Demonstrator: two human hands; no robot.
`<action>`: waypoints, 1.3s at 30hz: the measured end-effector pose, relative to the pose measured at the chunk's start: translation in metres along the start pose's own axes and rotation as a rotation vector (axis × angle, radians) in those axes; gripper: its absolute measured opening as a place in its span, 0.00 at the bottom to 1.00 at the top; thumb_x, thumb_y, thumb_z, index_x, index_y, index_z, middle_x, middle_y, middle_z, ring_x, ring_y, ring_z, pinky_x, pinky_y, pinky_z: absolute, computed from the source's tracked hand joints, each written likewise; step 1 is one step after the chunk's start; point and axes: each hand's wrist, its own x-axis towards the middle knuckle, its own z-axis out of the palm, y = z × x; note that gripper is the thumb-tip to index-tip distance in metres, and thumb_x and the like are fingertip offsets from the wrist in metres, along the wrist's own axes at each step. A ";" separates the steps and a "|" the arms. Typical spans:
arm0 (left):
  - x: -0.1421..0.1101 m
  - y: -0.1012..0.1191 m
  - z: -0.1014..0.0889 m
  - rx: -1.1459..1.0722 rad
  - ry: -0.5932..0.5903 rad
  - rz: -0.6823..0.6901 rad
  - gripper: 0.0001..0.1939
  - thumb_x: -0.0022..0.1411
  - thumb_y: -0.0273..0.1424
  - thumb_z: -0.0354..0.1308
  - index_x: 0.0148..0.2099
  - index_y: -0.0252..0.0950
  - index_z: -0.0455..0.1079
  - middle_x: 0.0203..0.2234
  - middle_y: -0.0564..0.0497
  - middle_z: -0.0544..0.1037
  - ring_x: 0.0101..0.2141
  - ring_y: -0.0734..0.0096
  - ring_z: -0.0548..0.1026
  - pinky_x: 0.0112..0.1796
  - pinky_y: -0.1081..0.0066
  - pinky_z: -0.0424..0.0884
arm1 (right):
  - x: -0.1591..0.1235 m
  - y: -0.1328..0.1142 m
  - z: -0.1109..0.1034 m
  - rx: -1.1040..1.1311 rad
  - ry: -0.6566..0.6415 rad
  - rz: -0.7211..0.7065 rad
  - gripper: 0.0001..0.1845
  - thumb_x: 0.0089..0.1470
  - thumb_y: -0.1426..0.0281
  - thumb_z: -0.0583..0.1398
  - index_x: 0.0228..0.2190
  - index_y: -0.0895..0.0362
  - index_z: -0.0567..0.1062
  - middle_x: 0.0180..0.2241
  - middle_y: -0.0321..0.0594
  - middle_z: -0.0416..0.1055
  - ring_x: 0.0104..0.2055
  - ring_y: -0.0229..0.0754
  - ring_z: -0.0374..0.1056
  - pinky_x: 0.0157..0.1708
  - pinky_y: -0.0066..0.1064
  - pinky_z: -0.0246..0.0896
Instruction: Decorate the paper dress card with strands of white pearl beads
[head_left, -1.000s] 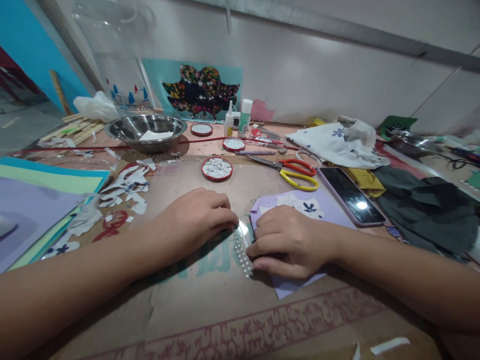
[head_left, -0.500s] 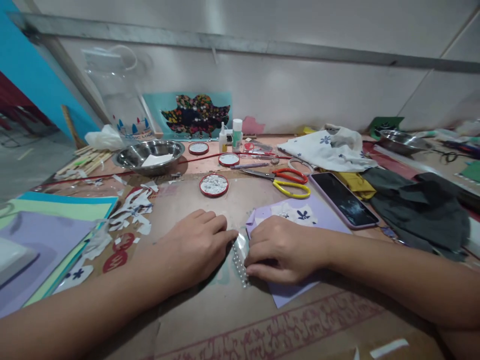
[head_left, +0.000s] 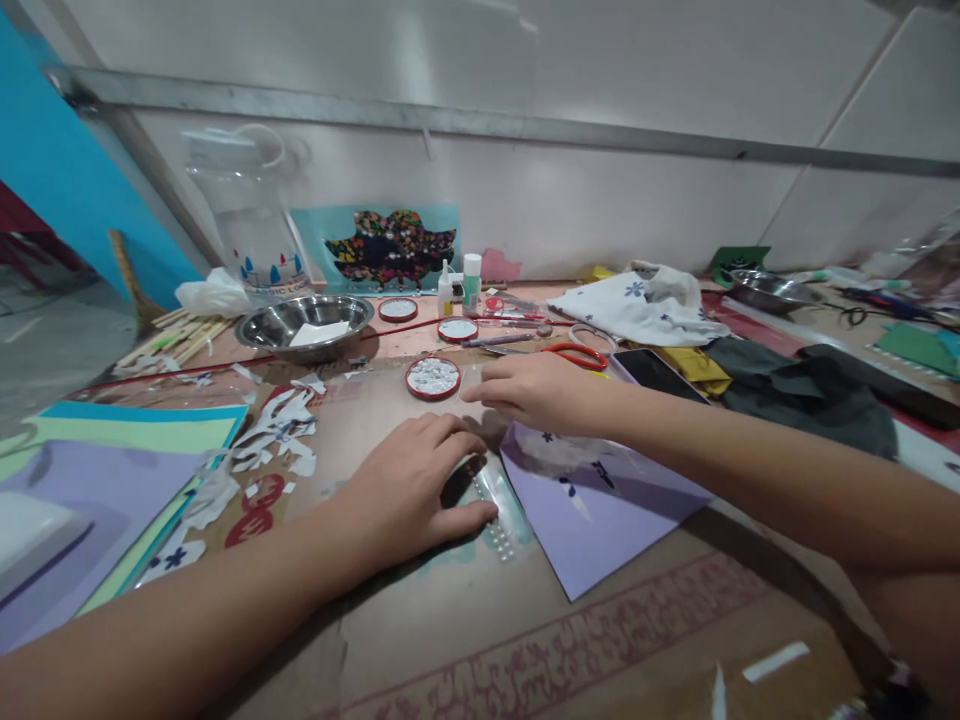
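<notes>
Resting on a clear strip of pearl beads (head_left: 499, 543) in the head view, the left hand (head_left: 420, 490) is partly open, palm down. Its thumb stretches out to touch the strip and its index finger bends above, with a gap between them; the other fingers curl loosely. The strip lies on flattened cardboard (head_left: 405, 630), just beside the left edge of a purple sheet (head_left: 585, 550).

Over the far part of that sheet reaches the right hand (head_left: 529, 390), palm down, fingers extended close together and slightly bent. Its fingertips are near a red-rimmed lid (head_left: 433, 396) full of silvery beads (head_left: 433, 376); whether they pinch anything small, I cannot tell. Below this hand, a white floral fabric piece (head_left: 551, 452) lies on the purple sheet.

Beyond the right hand are red-handled scissors (head_left: 581, 353), partly hidden, and a smartphone (head_left: 656, 372), partly covered by the forearm. A steel bowl (head_left: 259, 343) with white paper (head_left: 320, 333) inside stands farther left, and a glue bottle (head_left: 445, 295) stands beside a glue stick (head_left: 471, 285).
</notes>
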 end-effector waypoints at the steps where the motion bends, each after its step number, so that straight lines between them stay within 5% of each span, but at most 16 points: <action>1: 0.000 0.001 0.000 0.014 -0.004 -0.013 0.23 0.60 0.44 0.63 0.50 0.34 0.73 0.46 0.42 0.76 0.48 0.51 0.73 0.50 0.52 0.69 | 0.004 0.006 0.006 -0.067 -0.053 -0.041 0.15 0.65 0.76 0.54 0.50 0.59 0.75 0.38 0.44 0.75 0.39 0.42 0.69 0.33 0.30 0.58; 8: -0.001 0.001 -0.001 0.066 -0.038 -0.007 0.24 0.62 0.46 0.60 0.52 0.34 0.75 0.47 0.41 0.77 0.48 0.49 0.73 0.49 0.51 0.70 | 0.036 0.002 0.010 -0.350 -0.406 -0.179 0.10 0.65 0.78 0.53 0.38 0.64 0.75 0.35 0.47 0.76 0.34 0.44 0.70 0.31 0.33 0.56; 17: -0.001 0.001 -0.002 0.065 -0.051 -0.012 0.23 0.62 0.45 0.61 0.52 0.35 0.75 0.45 0.42 0.76 0.45 0.52 0.73 0.46 0.54 0.71 | 0.044 0.009 0.000 -0.301 -0.434 -0.045 0.08 0.63 0.75 0.56 0.42 0.61 0.75 0.40 0.48 0.77 0.34 0.43 0.72 0.26 0.30 0.50; 23: -0.001 0.001 -0.003 0.054 -0.038 0.002 0.22 0.62 0.45 0.61 0.51 0.34 0.75 0.45 0.41 0.77 0.46 0.51 0.73 0.47 0.53 0.71 | 0.047 -0.003 0.003 -0.386 -0.533 -0.117 0.11 0.63 0.79 0.53 0.37 0.63 0.77 0.36 0.48 0.79 0.34 0.45 0.73 0.28 0.32 0.52; 30: 0.001 0.004 -0.005 0.067 -0.051 -0.010 0.24 0.63 0.45 0.60 0.53 0.33 0.75 0.46 0.40 0.76 0.47 0.50 0.73 0.48 0.52 0.71 | 0.047 0.007 0.001 -0.328 -0.432 -0.102 0.11 0.61 0.78 0.54 0.41 0.59 0.75 0.39 0.46 0.78 0.36 0.42 0.70 0.30 0.30 0.51; 36: -0.001 0.005 -0.006 0.120 -0.051 -0.033 0.25 0.62 0.46 0.60 0.52 0.32 0.75 0.45 0.40 0.77 0.46 0.50 0.73 0.49 0.51 0.70 | 0.013 0.003 -0.008 0.072 -0.093 0.206 0.06 0.53 0.75 0.57 0.34 0.57 0.72 0.28 0.36 0.72 0.27 0.36 0.60 0.27 0.28 0.48; 39: 0.000 0.004 -0.007 0.115 -0.062 -0.031 0.24 0.63 0.46 0.59 0.52 0.32 0.75 0.44 0.40 0.76 0.45 0.51 0.73 0.48 0.52 0.70 | -0.005 -0.003 -0.010 0.286 -0.026 0.354 0.10 0.56 0.76 0.52 0.38 0.57 0.71 0.29 0.35 0.70 0.28 0.35 0.60 0.29 0.27 0.51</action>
